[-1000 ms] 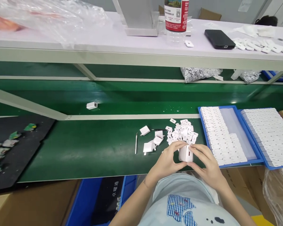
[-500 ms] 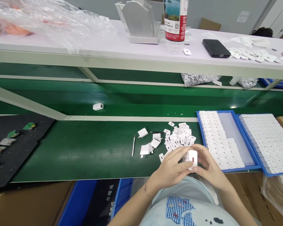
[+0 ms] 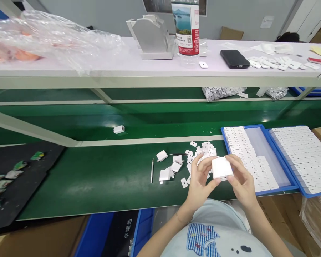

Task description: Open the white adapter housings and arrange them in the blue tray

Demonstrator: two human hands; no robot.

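A white charger [image 3: 221, 167] is pinched between both hands above the bench's front edge, its broad blank side facing up. My left hand [image 3: 202, 178] is closed on its left side with fingertips and thumb. From the right, my right hand [image 3: 242, 180] grips the opposite side. Just behind my left hand lies a heap of small white cover plates [image 3: 205, 149], each with a slot, partly hidden by the fingers. Several more white chargers [image 3: 166, 174] lie in a loose group to the left, and a silver pen-like tool [image 3: 152, 170] rests beside them.
Two blue trays [image 3: 283, 178] filled with rows of white chargers stand on the right. A single white charger [image 3: 119, 129] lies further back. Circuit boards [image 3: 13, 174] sit on a black mat at left. The raised shelf [image 3: 149, 82] holds a bottle [image 3: 187, 32] and a phone [image 3: 234, 59].
The charger has been turned from its slotted end to its broad blank side and raised slightly. Both hands turned with it, keeping hold. The camera view has shifted a little.
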